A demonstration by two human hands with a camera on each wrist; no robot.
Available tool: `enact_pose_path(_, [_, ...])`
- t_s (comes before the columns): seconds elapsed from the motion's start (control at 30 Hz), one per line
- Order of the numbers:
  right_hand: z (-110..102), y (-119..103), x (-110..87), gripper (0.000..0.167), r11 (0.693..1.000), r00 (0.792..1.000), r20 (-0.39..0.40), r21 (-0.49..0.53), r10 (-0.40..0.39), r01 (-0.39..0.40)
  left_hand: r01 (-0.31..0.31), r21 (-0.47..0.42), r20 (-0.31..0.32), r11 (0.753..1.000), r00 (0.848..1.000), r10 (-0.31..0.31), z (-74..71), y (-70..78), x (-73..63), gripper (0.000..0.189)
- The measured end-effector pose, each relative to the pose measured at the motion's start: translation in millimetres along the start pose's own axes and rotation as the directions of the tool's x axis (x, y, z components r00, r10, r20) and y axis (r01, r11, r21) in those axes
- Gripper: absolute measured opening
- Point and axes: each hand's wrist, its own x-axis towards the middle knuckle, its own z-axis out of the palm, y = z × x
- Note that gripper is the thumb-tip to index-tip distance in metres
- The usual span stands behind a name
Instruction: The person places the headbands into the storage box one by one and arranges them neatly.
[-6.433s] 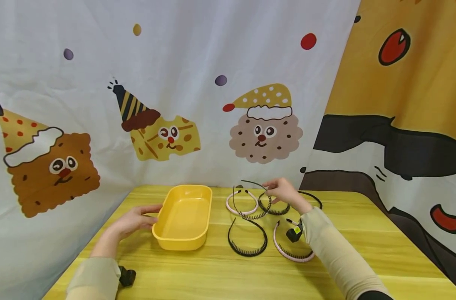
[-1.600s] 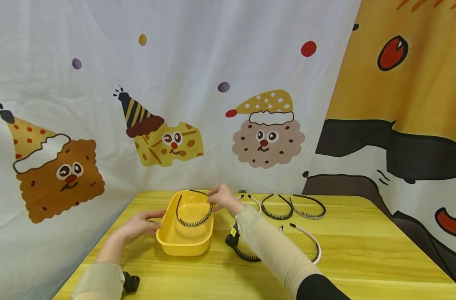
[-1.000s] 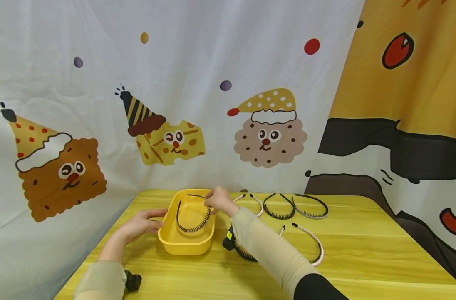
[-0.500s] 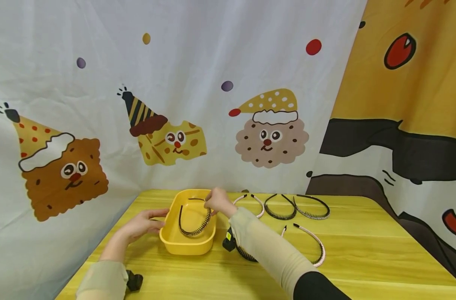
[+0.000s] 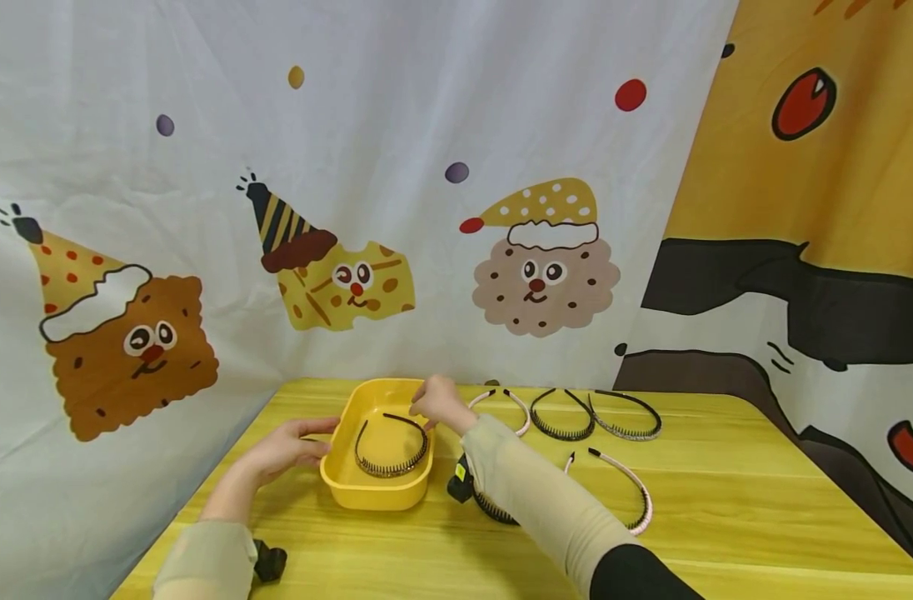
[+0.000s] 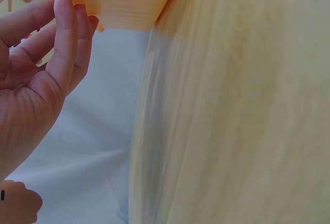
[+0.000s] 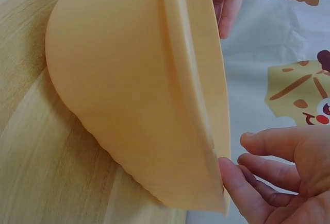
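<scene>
Head view: L hand (image 5: 287, 450) touches yellow tray (image 5: 377, 497) w/ fingers loosely extended; R hand (image 5: 441, 404) at opp. rim, fingers relaxed, parted; dark headband (image 5: 389, 472) inside tray.

Yellow label (image 5: 460, 472): is sitting on the black wrist device (image 5: 457, 489) at the right sleeve; anything printed on it is coming out too small to read.
Other black device (image 5: 270, 562): is facing the head camera at the left sleeve, with no lettering being readable.
Backdrop (image 5: 396, 100): is carrying printed cartoon drawings, with no word or number being readable among them.
Yellow tray (image 5: 374, 497): is showing no readable brand or mark in the head or wrist views.
Headbands (image 5: 391, 472): are showing no readable tags.
Counter (image 5: 756, 483): is showing wood grain, with no readable writing.
</scene>
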Motion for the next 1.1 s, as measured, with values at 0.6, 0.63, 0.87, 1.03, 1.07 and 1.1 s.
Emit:
enact_pose_path(0.6, [-35,3,-18.9,0.030,0.990,0.997,0.073,0.141,-0.018,0.008,0.006,0.012,0.003,1.000,1.000,-0.006,-1.3,-1.6,1.0,0.062])
enact_pose_path(0.63, [-38,4,-21.5,0.030,0.990,0.997,0.074,0.139,-0.026,0.016,0.009,0.009,0.003,1.000,1.000,-0.009,-1.4,-1.9,0.8,0.062])
enact_pose_path(0.87, [-59,17,-41.4,0.028,0.993,0.997,0.066,0.110,-0.042,0.034,0.016,0.000,0.012,1.000,1.000,-0.016,-3.4,-2.7,1.3,0.062])
enact_pose_path(1.03, [-77,34,-53.9,0.032,0.993,0.997,0.078,0.119,-0.023,0.013,0.015,-0.001,0.013,1.000,1.000,-0.015,-4.4,-5.2,3.7,0.064])
enact_pose_path(1.07, [-81,39,-56.3,0.032,0.993,0.997,0.078,0.114,-0.022,0.013,0.015,-0.001,0.013,1.000,1.000,-0.015,-4.3,-5.6,4.1,0.064])
enact_pose_path(1.1, [-84,42,-59.3,0.032,0.994,0.997,0.074,0.112,-0.018,0.010,0.010,0.002,0.018,1.000,1.000,-0.010,-4.0,-5.5,4.1,0.065])
